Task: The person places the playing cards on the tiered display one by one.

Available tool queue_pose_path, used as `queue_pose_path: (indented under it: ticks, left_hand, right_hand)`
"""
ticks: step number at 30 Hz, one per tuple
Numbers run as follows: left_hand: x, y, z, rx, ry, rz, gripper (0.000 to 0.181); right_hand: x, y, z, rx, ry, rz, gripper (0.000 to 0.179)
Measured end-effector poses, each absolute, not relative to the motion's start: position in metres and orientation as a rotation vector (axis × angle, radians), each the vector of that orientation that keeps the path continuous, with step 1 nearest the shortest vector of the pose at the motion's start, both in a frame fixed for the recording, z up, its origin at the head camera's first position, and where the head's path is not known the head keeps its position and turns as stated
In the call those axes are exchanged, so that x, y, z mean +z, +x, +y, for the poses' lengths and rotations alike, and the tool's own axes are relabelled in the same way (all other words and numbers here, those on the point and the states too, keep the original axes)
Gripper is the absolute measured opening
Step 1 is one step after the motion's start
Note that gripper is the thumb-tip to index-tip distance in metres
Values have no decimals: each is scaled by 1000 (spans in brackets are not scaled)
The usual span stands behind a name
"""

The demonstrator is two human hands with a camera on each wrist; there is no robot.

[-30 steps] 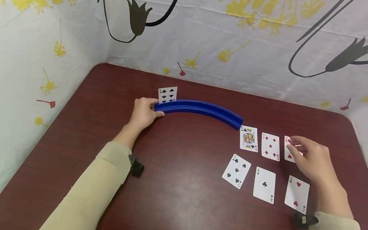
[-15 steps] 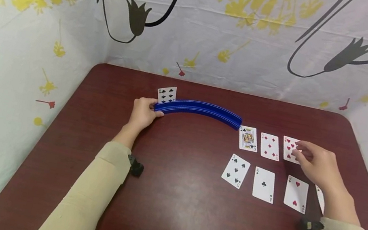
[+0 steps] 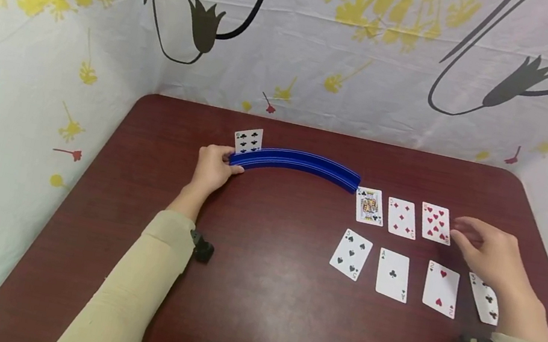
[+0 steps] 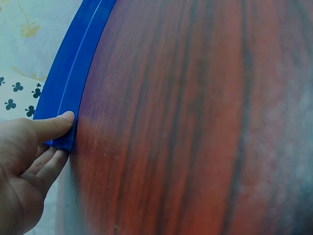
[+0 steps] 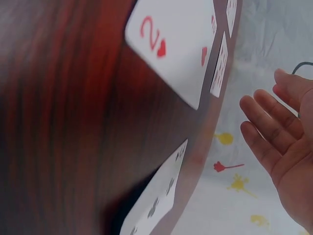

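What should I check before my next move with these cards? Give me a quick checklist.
1. Left hand on the blue holder: ok, gripping its left end.
2. Right hand free: ok, holding nothing.
3. Six of clubs fully seated in the holder: cannot tell, lower edge hidden.
4. Two of hearts unobstructed: ok, face up and fully visible.
5. Rightmost club card fully visible from the head view: not ok, partly covered.

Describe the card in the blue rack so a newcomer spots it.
On the reddish table is a curved blue rack. At its left end, by the person's left hand, a clubs card sticks up. It alone stands in the rack; the other cards lie on the table.
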State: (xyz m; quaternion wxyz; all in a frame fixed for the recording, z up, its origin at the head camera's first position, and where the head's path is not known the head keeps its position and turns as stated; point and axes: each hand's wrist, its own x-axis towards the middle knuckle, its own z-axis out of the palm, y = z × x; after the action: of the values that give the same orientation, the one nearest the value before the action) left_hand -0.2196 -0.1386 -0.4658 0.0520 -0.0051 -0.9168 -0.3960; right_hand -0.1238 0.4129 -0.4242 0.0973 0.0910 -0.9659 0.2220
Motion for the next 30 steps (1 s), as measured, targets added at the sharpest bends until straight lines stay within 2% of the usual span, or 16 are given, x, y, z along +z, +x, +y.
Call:
queue_pose_path:
  ticks: [18,30]
  left_hand:
    - [-466,-219,-139,-1219,-14,-2780,40]
    - [-466,-218,-138,-1210,-16,-2778,40]
  right_hand:
    - [-427,-114,437,626,238,-2884,30]
    - [-430,-105,452,567,222,-2998,40]
